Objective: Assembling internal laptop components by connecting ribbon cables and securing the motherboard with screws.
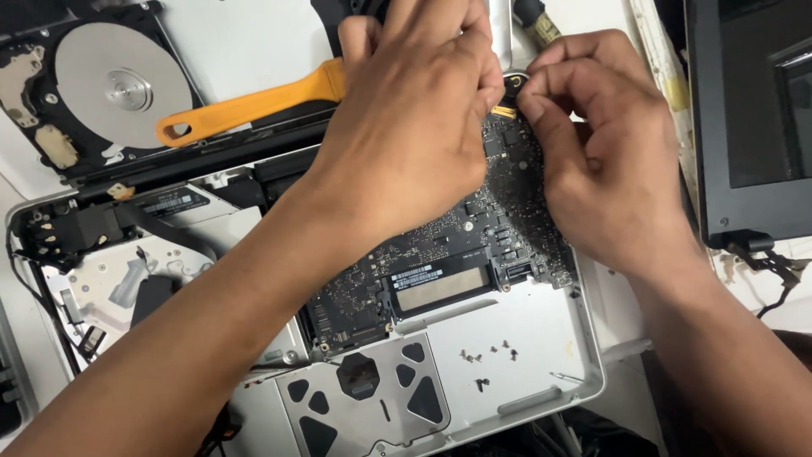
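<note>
An opened silver laptop shell [541,338] lies in front of me with its dark circuit board [499,220] exposed. My left hand [414,118] reaches across the board, fingers curled down at its far edge. My right hand [600,161] sits beside it, thumb and forefinger pinched at a small yellow connector [505,111] on the board's far corner. What either hand grips is hidden between the fingers.
An orange-handled tool [245,106] lies at the back beside an open hard drive with a shiny platter [123,85]. Several tiny loose screws [486,355] rest in the shell. A black screen panel [753,118] stands at the right. Cables [774,275] trail from its hinge.
</note>
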